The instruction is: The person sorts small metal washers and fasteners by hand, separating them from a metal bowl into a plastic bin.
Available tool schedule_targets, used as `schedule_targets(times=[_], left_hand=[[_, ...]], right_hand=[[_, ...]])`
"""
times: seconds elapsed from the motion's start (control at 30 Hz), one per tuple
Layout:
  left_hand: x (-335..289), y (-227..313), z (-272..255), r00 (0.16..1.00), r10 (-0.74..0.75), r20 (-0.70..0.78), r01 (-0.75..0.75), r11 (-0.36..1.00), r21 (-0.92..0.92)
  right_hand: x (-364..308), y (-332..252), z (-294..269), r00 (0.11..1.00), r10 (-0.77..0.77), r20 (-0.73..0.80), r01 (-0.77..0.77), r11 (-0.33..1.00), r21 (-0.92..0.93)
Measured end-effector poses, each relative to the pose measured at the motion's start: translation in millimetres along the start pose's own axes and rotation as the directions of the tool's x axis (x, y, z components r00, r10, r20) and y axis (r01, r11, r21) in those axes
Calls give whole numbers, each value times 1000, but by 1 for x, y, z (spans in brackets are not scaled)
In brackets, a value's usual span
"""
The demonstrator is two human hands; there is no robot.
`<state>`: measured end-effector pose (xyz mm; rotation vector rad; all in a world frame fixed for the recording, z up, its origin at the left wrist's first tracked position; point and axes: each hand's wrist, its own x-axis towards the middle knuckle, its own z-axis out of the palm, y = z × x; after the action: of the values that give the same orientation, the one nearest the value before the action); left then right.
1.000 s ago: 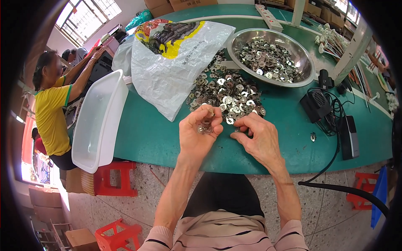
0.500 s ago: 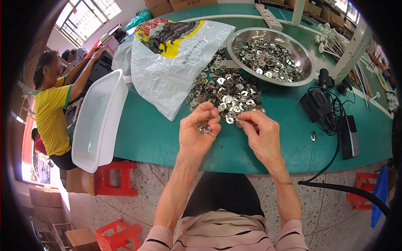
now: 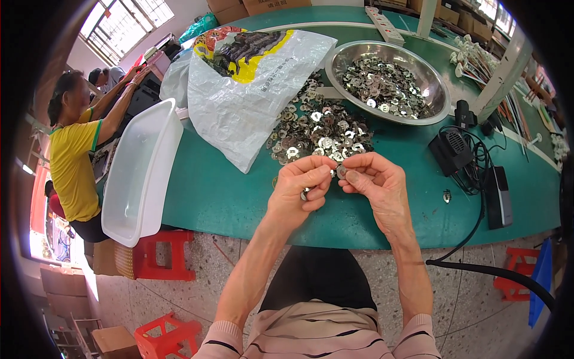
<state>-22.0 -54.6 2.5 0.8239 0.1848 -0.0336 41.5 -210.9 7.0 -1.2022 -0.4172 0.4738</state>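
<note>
Both my hands meet over the green table, just in front of a loose pile of small round metal pieces (image 3: 323, 128). My right hand (image 3: 378, 182) pinches a small metal disc (image 3: 341, 172) between thumb and fingertips. Close against it, my left hand (image 3: 302, 186) is closed, with a shiny metal piece (image 3: 332, 173) at its fingertips and more metal pieces (image 3: 305, 192) tucked under its curled fingers. How many lie in that palm is hidden. Behind the pile stands a wide steel bowl (image 3: 439, 99) filled with similar pieces.
A white printed plastic sack (image 3: 230, 113) lies left of the pile. An empty white tub (image 3: 140, 173) leans at the table's left edge. To the right are black power adapters (image 3: 451, 149) with tangled cables and one stray metal piece (image 3: 446, 196). A person in yellow (image 3: 78, 161) works at far left.
My left hand has turned over and moved right, from palm up to fingertips forward. The two hands have come together, with metal pieces now at their fingertips.
</note>
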Motion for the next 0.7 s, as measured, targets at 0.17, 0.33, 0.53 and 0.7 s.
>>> schedule_targets(times=[0.17, 0.33, 0.53, 0.7], left_hand=[[-2, -2, 7, 998, 63, 5, -63, 992, 111], [-4, -4, 12, 990, 138, -21, -127, 955, 268], [1, -1, -2, 997, 79, -10, -78, 994, 71], [3, 0, -16, 993, -44, 105, 71, 963, -261]], right_hand=[[1, 3, 0, 1000, -2, 9, 1, 999, 32], [0, 2, 2, 1000, -14, -5, 15, 1000, 3], [0, 5, 3, 994, -89, -64, 77, 984, -163], [1, 14, 5, 872, -488, 39, 320, 507, -801]])
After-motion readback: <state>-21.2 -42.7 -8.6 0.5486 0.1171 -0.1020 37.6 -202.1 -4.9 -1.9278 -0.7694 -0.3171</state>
